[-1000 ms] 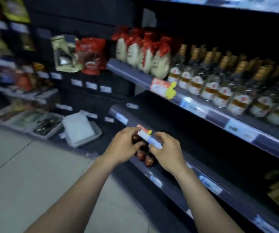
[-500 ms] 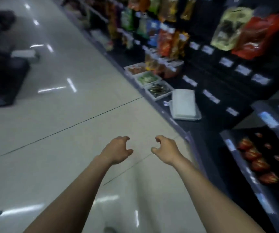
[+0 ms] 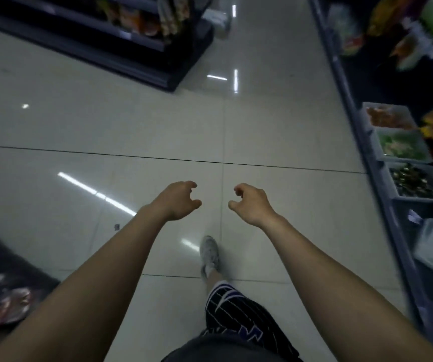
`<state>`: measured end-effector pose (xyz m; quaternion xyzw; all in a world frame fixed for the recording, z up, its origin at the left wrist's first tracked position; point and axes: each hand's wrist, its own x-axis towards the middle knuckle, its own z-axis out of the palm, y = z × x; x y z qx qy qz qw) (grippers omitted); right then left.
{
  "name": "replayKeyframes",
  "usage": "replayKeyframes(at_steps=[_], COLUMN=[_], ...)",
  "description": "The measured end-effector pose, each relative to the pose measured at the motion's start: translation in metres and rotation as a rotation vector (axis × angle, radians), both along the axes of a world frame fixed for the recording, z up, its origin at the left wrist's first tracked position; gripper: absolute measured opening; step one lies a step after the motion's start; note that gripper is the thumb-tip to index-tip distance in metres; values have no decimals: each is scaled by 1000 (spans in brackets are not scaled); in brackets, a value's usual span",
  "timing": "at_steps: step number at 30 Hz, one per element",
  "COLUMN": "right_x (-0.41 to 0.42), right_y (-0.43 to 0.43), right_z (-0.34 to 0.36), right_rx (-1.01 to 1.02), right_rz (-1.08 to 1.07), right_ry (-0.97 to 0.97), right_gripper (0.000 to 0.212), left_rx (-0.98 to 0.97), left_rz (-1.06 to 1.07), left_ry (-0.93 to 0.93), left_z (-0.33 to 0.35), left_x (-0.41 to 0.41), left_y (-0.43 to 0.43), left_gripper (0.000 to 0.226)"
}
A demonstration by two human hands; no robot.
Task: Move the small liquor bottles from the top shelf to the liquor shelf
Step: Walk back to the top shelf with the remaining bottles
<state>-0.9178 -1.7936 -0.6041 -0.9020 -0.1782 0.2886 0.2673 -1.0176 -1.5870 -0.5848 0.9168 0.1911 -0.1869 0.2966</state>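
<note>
No liquor bottles and no liquor shelf are in view now. My left hand (image 3: 177,201) and my right hand (image 3: 249,203) are stretched out side by side over the pale tiled floor (image 3: 105,131). Both hold nothing, with fingers loosely curled and apart. My leg in dark striped shorts and a grey shoe (image 3: 209,253) shows below the hands.
A dark shelf unit (image 3: 382,178) runs along the right edge, with white trays of packaged food (image 3: 400,145) on its lowest level and snack bags (image 3: 403,40) above. Another dark shelf unit (image 3: 142,48) stands at the upper left. Packaged goods (image 3: 9,307) lie at the lower left.
My hands let go of the small bottles on the shelf and came away with nothing. My view swung left from the liquor shelves to the aisle floor.
</note>
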Motion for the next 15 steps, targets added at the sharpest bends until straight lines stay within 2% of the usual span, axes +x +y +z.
replayKeyframes(at_steps=[5, 11, 15], right_x=[74, 150, 194], right_y=[160, 350, 490], right_z=[-19, 4, 0], right_rx=[-18, -18, -28], right_rz=[180, 361, 455], right_ry=[106, 76, 35], right_gripper=[61, 58, 61], left_rx=[9, -26, -8], left_rz=[195, 425, 495], left_ry=[78, 71, 45], left_z=[-1, 20, 14], left_x=[44, 77, 107], left_y=[137, 291, 411], left_gripper=[65, 64, 64])
